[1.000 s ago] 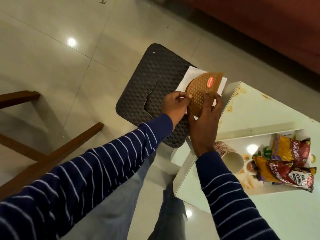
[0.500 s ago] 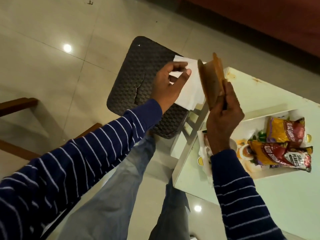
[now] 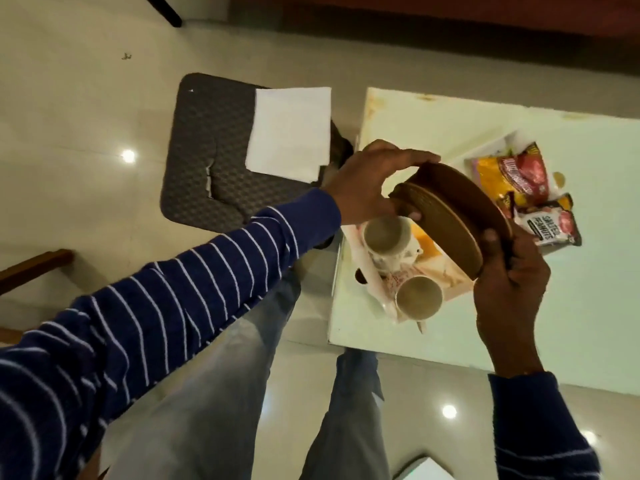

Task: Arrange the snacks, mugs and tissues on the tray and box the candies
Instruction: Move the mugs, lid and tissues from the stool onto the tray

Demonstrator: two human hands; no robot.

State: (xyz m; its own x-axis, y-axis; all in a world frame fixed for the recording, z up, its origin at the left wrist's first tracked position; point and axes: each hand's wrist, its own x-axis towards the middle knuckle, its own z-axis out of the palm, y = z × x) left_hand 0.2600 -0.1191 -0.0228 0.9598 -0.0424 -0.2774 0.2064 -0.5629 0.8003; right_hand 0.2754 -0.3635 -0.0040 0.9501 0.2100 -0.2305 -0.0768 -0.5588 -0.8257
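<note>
Both my hands hold a round brown candy box (image 3: 450,223) tilted on edge above the tray (image 3: 379,289). My left hand (image 3: 367,185) grips its upper left rim. My right hand (image 3: 509,275) grips its lower right edge. Two white mugs (image 3: 388,237) (image 3: 419,297) stand on the tray below the box. Snack packets (image 3: 512,178) (image 3: 547,226) lie at the tray's far right. White tissues (image 3: 289,128) rest on a dark woven stool (image 3: 204,161) to the left.
The tray sits on a pale table (image 3: 588,306) whose near-left corner is beside my legs. Wooden chair parts (image 3: 31,268) show at the left. The floor is glossy tile with light reflections.
My left hand let go of the tissues, which now lie on the stool, and moved right onto the box. Both hands brought the box down over the tray.
</note>
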